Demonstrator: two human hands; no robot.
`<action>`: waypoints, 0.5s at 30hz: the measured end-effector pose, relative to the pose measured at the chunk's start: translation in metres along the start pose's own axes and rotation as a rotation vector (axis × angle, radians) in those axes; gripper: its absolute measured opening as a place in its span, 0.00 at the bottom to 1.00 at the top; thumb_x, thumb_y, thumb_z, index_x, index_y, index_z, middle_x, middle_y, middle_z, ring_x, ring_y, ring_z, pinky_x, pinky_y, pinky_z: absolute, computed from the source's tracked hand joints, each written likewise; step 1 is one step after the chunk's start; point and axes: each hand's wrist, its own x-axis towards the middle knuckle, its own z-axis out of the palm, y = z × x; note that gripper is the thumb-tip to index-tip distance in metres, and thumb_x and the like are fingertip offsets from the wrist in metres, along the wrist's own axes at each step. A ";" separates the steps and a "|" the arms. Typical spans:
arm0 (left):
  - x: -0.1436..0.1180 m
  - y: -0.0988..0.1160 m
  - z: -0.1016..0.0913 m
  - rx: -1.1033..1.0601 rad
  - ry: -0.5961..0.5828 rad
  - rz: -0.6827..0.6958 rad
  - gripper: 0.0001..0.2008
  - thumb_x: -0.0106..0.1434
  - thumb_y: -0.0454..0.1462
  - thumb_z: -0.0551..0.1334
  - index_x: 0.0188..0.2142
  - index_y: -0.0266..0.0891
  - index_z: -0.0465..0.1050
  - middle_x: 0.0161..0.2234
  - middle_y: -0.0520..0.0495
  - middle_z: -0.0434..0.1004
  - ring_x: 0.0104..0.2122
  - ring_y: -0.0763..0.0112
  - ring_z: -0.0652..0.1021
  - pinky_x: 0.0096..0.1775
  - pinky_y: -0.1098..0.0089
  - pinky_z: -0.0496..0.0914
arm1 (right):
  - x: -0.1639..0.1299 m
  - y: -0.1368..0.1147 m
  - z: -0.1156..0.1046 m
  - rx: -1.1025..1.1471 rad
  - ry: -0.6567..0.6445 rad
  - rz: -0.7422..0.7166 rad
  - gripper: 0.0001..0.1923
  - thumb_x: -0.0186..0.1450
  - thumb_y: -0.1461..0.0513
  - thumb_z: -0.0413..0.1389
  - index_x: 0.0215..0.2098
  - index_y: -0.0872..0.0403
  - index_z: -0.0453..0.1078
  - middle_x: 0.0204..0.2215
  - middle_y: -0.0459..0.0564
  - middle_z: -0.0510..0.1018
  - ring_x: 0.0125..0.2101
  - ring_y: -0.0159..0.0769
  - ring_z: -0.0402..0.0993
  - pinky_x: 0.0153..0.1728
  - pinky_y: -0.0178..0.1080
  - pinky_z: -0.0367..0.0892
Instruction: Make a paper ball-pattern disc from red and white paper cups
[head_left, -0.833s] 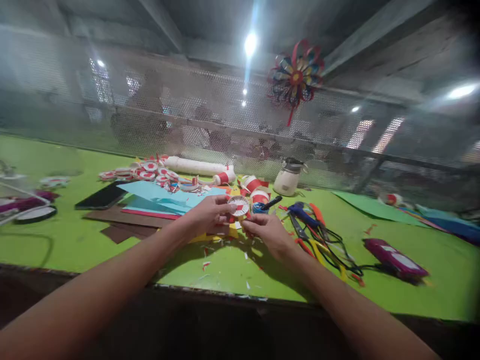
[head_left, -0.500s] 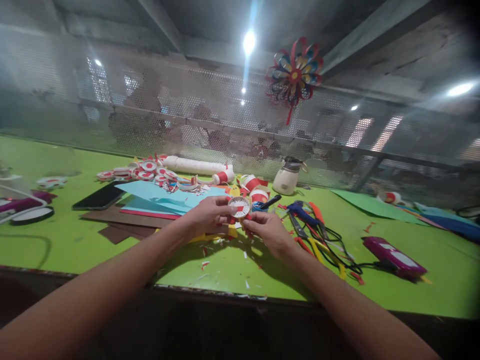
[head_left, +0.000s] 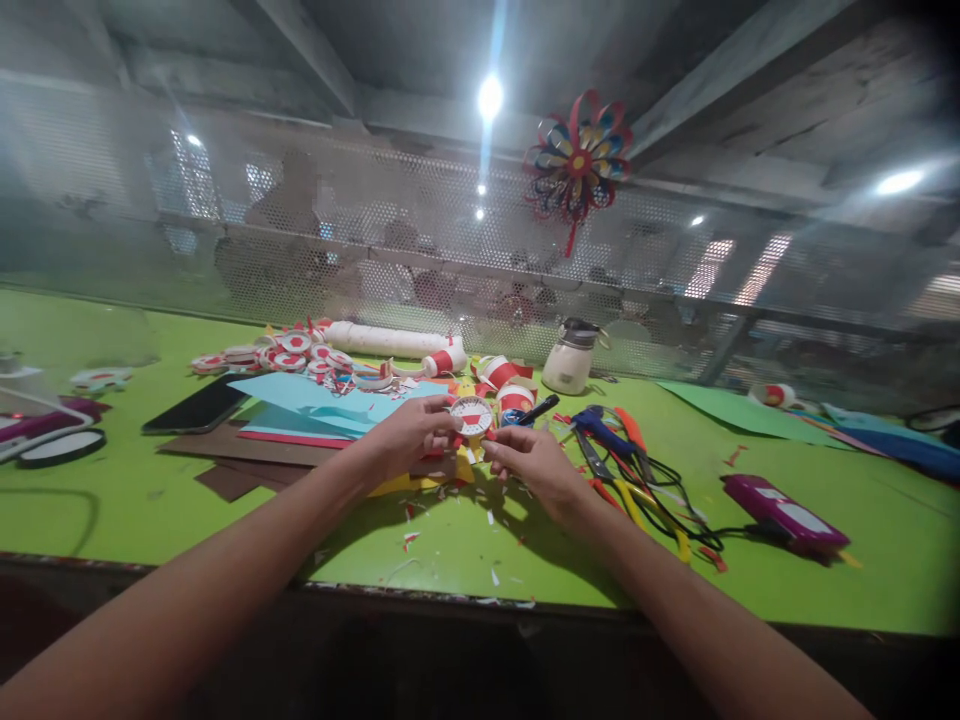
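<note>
Just above the green worktop [head_left: 225, 510], the left hand [head_left: 409, 437] pinches a small round red-and-white disc [head_left: 471, 415] at its left edge, fingers closed on it. The right hand [head_left: 534, 462] meets the disc from the right, fingertips pressed to its lower rim. Left of the disc lie blue and brown paper sheets [head_left: 300, 420] and a black phone [head_left: 193, 405]. Behind the disc sit more red-and-white discs [head_left: 292, 350] and a white glue pot [head_left: 570, 362]. Right of the disc are scissors [head_left: 611, 450] and a purple tool [head_left: 784, 512].
</note>
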 end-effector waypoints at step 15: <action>0.014 -0.003 -0.010 0.119 0.231 0.093 0.12 0.52 0.29 0.64 0.38 0.34 0.68 0.25 0.53 0.71 0.20 0.81 0.70 0.26 0.76 0.66 | 0.020 0.020 -0.009 -0.114 0.233 -0.074 0.29 0.54 0.39 0.56 0.26 0.59 0.72 0.19 0.47 0.72 0.18 0.29 0.65 0.19 0.33 0.60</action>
